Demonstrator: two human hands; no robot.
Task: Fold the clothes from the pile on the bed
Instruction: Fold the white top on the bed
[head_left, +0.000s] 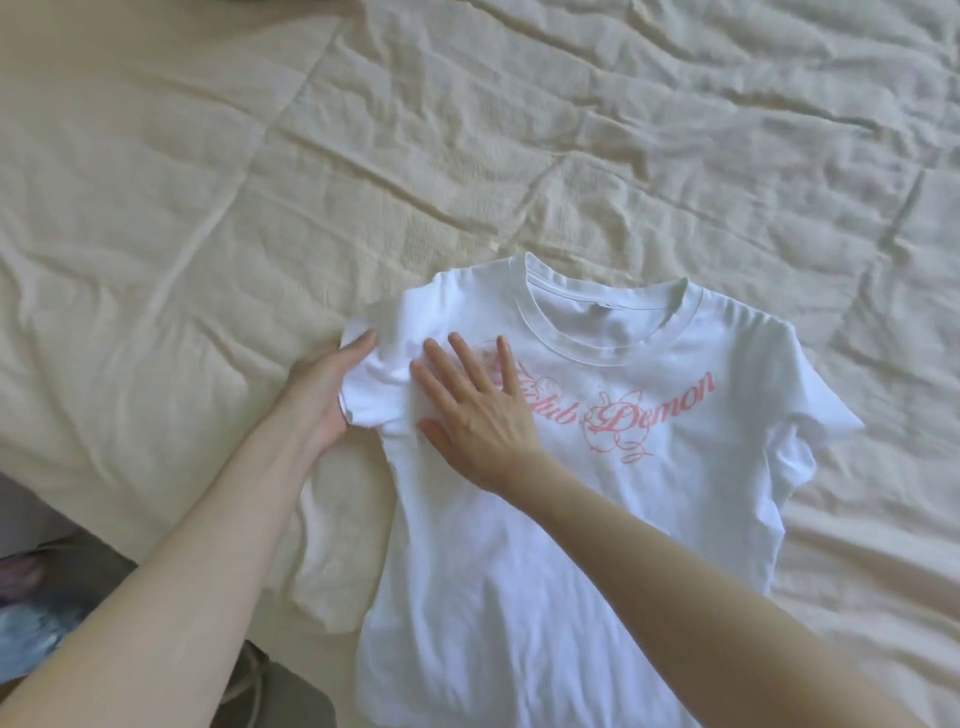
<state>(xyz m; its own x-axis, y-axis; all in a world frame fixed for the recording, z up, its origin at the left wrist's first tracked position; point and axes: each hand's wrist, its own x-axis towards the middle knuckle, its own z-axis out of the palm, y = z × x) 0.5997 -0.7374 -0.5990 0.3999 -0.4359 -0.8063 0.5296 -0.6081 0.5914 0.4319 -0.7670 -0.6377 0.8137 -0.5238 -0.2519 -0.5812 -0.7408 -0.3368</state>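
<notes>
Head view, left hand (324, 387) gripping t-shirt (597, 499) sleeve, right hand (480, 410) pressing flat

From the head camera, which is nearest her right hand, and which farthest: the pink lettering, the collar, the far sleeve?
From the right hand:
1. Pink lettering, partly under the fingers.
2. Collar, just beyond, up the shirt.
3. Far sleeve, at the shirt's right edge.

T-shirt (597, 519) on bed (208, 182) — hands atop

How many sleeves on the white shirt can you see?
2. One sleeve is on the left side of the white T-shirt, held by the left hand. The other sleeve lies flat on the right, on the bedspread.
</notes>
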